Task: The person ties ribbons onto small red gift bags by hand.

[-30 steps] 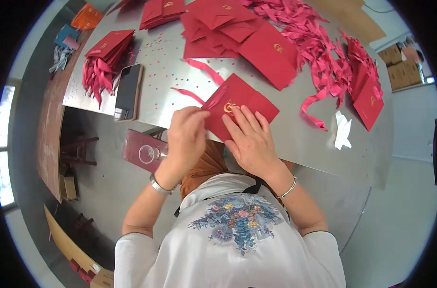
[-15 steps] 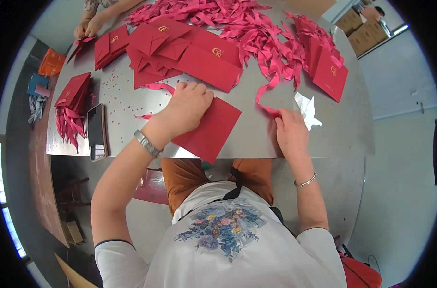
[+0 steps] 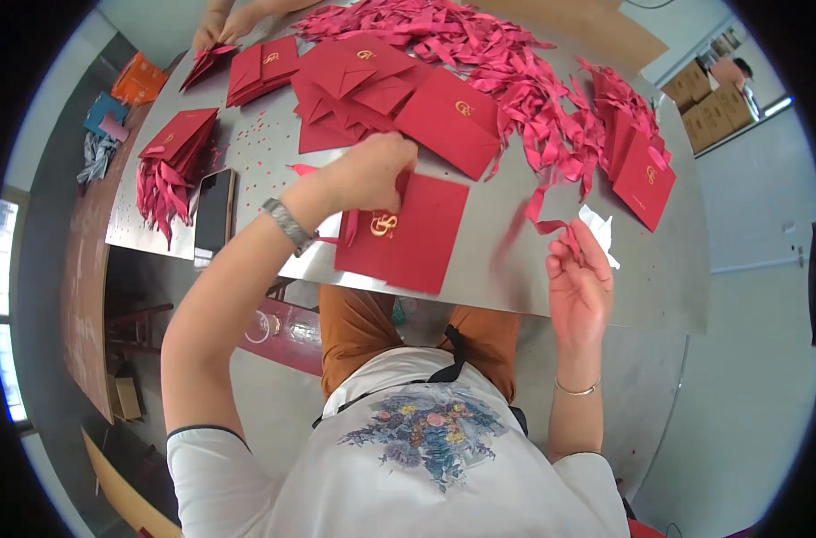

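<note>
A red envelope [image 3: 414, 238] with a gold emblem lies at a slant near the table's front edge. My left hand [image 3: 372, 170] is closed at its upper edge, fingertips pointing down; the wrist wears a metal watch. By the envelope's left edge a strip of pink-red ribbon [image 3: 351, 228] shows. My right hand [image 3: 580, 291], palm turned up, pinches the end of another ribbon [image 3: 541, 213] between thumb and fingers. That ribbon curves up toward the heap behind. A crumpled white paper [image 3: 598, 231] lies just beyond the right fingers.
Red envelopes [image 3: 354, 72] are piled behind my left hand, beside a ribbon heap [image 3: 525, 90]. More envelopes [image 3: 646, 184] lean at the right. On the left are a phone [image 3: 215, 206] and a ribboned stack [image 3: 170, 148]. Another person's hands [image 3: 224, 31] hold an envelope at far left.
The view has shifted, so the table sits further right and tilted. My right hand has turned palm up and moved with the ribbon end. A gold emblem now shows on the envelope under my left hand.
</note>
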Demonstrator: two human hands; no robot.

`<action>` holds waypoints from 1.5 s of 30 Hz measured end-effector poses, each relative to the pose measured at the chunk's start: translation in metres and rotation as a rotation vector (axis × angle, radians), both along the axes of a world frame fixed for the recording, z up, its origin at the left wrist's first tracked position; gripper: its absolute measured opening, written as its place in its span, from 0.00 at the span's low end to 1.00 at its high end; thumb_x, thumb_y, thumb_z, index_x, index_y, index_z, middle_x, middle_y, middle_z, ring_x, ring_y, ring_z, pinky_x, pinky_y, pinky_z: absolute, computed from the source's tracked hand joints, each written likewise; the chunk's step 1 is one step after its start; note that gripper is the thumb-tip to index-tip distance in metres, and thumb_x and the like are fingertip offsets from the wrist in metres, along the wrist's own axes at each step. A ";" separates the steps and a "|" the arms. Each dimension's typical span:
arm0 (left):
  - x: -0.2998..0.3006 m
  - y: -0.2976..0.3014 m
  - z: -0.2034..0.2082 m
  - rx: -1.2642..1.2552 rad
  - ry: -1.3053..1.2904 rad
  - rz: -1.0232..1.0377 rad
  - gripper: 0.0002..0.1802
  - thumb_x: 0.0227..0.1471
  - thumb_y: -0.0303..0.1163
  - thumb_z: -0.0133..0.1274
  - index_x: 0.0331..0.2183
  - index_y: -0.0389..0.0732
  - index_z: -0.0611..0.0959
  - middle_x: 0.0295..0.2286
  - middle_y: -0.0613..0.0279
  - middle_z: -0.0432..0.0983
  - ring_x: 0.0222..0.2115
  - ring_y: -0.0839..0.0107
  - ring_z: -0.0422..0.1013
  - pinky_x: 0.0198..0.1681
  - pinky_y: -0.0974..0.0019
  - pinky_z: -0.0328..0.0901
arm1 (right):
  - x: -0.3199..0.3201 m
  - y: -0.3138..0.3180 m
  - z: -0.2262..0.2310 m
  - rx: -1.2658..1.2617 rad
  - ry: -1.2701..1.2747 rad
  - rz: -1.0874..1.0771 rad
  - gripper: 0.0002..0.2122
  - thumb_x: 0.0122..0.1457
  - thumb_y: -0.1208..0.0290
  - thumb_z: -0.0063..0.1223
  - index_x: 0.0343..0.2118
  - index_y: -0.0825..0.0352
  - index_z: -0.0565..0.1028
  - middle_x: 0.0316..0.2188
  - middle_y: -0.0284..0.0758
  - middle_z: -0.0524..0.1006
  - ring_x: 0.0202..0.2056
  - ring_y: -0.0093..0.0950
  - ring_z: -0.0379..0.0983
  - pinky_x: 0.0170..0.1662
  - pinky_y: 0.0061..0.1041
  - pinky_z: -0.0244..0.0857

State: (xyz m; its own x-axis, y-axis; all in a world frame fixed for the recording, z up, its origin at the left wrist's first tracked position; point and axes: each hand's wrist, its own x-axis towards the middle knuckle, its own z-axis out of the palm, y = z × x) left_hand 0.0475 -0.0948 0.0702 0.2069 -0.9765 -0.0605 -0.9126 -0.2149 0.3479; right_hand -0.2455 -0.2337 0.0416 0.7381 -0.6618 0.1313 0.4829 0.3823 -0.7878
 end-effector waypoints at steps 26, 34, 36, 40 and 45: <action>-0.031 0.044 -0.050 -0.249 -0.099 0.462 0.17 0.41 0.36 0.63 0.31 0.36 0.79 0.29 0.51 0.76 0.35 0.53 0.72 0.39 0.55 0.65 | 0.117 0.067 -0.012 -0.701 0.591 0.108 0.07 0.60 0.72 0.53 0.38 0.70 0.75 0.27 0.37 0.79 0.25 0.24 0.76 0.29 0.23 0.68; -0.035 0.052 -0.037 -0.210 0.670 0.567 0.16 0.42 0.28 0.60 0.35 0.32 0.81 0.31 0.45 0.79 0.33 0.53 0.76 0.39 0.59 0.69 | 0.132 0.068 -0.026 -1.270 0.651 -0.080 0.06 0.58 0.69 0.51 0.28 0.66 0.74 0.23 0.42 0.76 0.25 0.41 0.74 0.28 0.37 0.66; -0.034 0.054 -0.044 -0.235 0.667 0.506 0.16 0.43 0.26 0.59 0.38 0.32 0.81 0.29 0.46 0.79 0.32 0.57 0.77 0.38 0.60 0.69 | 0.133 0.069 -0.027 -1.320 0.642 -0.091 0.06 0.58 0.70 0.51 0.26 0.66 0.74 0.22 0.40 0.75 0.24 0.41 0.74 0.27 0.38 0.66; -0.035 0.057 -0.047 -0.269 0.773 0.527 0.16 0.42 0.26 0.58 0.37 0.32 0.81 0.29 0.47 0.79 0.31 0.57 0.77 0.38 0.61 0.69 | 0.138 0.068 -0.027 -1.359 0.656 -0.113 0.08 0.56 0.69 0.53 0.23 0.65 0.73 0.20 0.40 0.75 0.22 0.40 0.73 0.26 0.37 0.65; -0.039 0.058 -0.056 -0.335 0.735 0.525 0.18 0.43 0.26 0.55 0.39 0.33 0.81 0.31 0.45 0.79 0.33 0.55 0.76 0.38 0.61 0.69 | 0.142 0.069 -0.026 -1.417 0.660 -0.139 0.09 0.54 0.69 0.53 0.20 0.65 0.71 0.17 0.40 0.74 0.20 0.41 0.72 0.24 0.39 0.64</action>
